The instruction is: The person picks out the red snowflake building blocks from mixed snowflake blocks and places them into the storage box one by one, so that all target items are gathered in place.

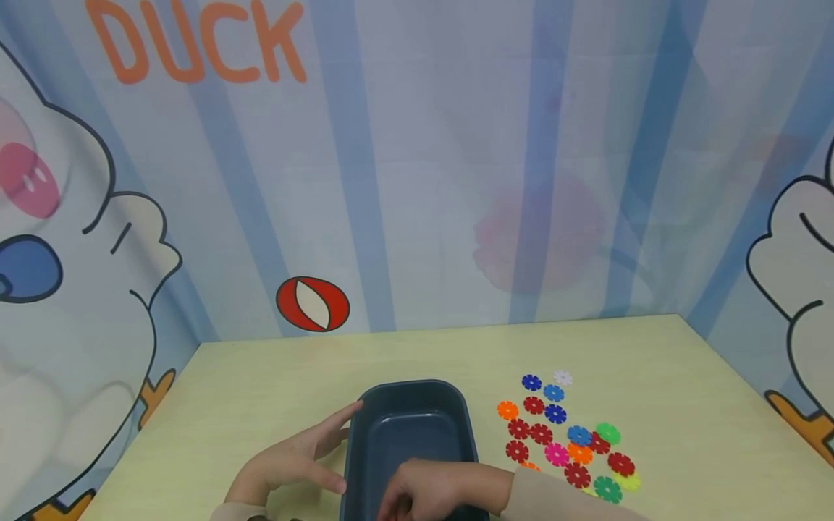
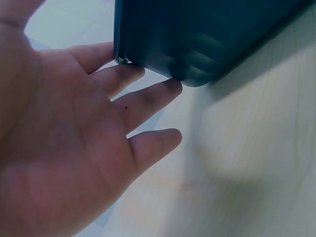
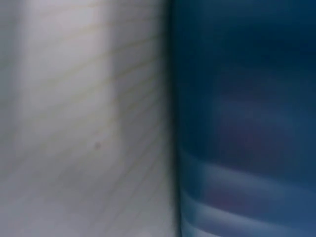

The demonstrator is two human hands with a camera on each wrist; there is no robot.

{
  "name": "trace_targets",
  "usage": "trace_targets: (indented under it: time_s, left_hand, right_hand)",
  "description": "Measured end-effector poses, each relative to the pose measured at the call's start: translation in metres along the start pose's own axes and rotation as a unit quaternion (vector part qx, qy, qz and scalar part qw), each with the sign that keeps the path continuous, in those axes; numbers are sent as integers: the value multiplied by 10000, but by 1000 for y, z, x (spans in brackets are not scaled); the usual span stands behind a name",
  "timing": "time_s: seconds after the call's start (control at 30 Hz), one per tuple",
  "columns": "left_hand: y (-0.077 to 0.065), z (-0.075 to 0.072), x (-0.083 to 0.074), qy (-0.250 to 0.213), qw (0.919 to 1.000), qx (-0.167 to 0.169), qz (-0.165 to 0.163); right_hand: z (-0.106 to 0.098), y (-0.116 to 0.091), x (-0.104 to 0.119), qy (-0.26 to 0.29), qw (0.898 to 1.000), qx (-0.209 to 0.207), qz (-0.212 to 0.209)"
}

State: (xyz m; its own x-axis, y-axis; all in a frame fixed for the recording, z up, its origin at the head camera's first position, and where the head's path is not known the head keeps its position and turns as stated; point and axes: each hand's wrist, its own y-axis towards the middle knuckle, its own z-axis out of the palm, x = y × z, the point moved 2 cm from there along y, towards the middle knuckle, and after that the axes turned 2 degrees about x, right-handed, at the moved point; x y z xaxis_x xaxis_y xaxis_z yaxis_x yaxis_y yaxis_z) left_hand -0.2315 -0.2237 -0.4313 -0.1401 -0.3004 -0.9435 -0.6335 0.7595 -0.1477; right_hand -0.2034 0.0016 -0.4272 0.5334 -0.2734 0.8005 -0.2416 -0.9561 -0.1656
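Observation:
A dark blue rectangular tray [image 1: 422,387] with rounded corners lies on the table, long side running away from me. Along its left side, my left hand [image 1: 293,459] has its fingers spread, one fingertip right at the rim near the far left corner. The left wrist view shows the same hand [image 2: 74,128] palm on, with extended fingertips at the tray's outer wall [image 2: 197,44]. Over the near part of the tray, my right hand [image 1: 433,488] points down with bent fingers. Its fingertips are mostly hidden, and I cannot tell whether they hold something.
Several notched plastic discs [image 1: 541,434] in red, blue, orange, pink, green, yellow and white lie right of the tray on the pale yellow table [image 1: 274,383]. Behind stands a striped blue cloth backdrop [image 1: 430,181] with cartoon prints. The right wrist view is blurred.

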Motion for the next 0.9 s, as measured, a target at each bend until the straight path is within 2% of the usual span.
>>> trace_targets:
  time_s: [0.2,0.53,0.7,0.9]
  left_hand:
    - [0,0,0,-69,10000,11,-37]
    - [-1,0,0,-3,10000,-12,18]
    - [0,0,0,-22,10000,-63,-24]
    - [0,1,1,-39,9999,-102,-111]
  right_hand:
    - [0,0,-1,-240,9997,-87,-35]
    - [-4,-2,-2,-156,9997,-174,-97]
    - [-14,-10,4,130,9992,-364,-29]
    - [-36,-33,16,678,9939,-871,82]
